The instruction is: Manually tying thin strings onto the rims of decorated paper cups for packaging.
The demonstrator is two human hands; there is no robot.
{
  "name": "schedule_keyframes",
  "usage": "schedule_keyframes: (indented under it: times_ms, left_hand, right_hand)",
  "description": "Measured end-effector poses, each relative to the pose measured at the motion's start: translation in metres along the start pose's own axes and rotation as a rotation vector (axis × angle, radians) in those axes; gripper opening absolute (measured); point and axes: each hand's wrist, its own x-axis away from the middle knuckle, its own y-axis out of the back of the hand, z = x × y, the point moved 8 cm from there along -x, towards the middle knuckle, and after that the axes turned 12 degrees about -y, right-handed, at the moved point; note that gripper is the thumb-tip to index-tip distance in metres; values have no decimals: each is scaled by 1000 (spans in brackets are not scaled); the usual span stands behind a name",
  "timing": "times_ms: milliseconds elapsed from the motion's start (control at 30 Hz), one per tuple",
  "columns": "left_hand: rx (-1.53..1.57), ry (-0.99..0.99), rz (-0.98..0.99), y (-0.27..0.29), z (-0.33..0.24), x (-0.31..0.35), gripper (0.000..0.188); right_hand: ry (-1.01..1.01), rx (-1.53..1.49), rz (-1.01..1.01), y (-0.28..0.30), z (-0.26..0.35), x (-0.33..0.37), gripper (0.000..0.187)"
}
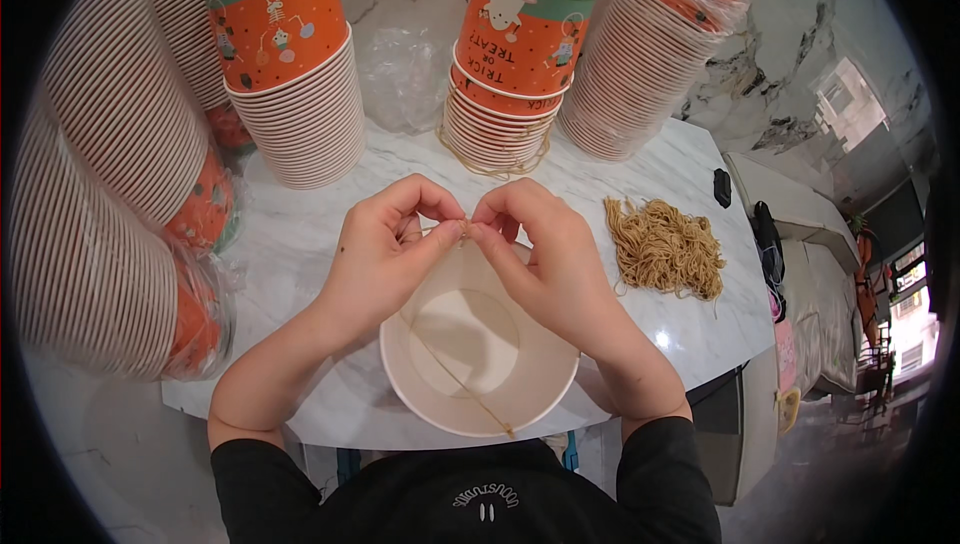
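A large white-lined paper bucket (545, 384) stands mouth up on the table in front of me. Over its far rim, the fingertips of my left hand (375, 254) and my right hand (550, 269) meet in a pinch on a thin tan string (447, 366). One length of that string crosses the bucket's mouth to the near rim, where a small knot or tuft shows. How the string lies between my fingertips is too small to make out. A heap of loose tan strings (665, 249) lies right of my right hand.
Beyond my hands stands a stack of orange-and-green paper buckets (525, 44) with tan strings round its base. Another stack (290, 74) is to its left, a plastic-wrapped one (640, 54) to its right. Tall wrapped stacks (125, 104) crowd the left. A small black object (722, 188) sits at the right edge.
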Motion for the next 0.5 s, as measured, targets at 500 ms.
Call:
schedule_keyframes:
  times_ms: [500]
  left_hand:
    - [-28,63,-24,2,7,4,14]
  right_hand:
    - [28,-9,75,-2,-2,-2,9]
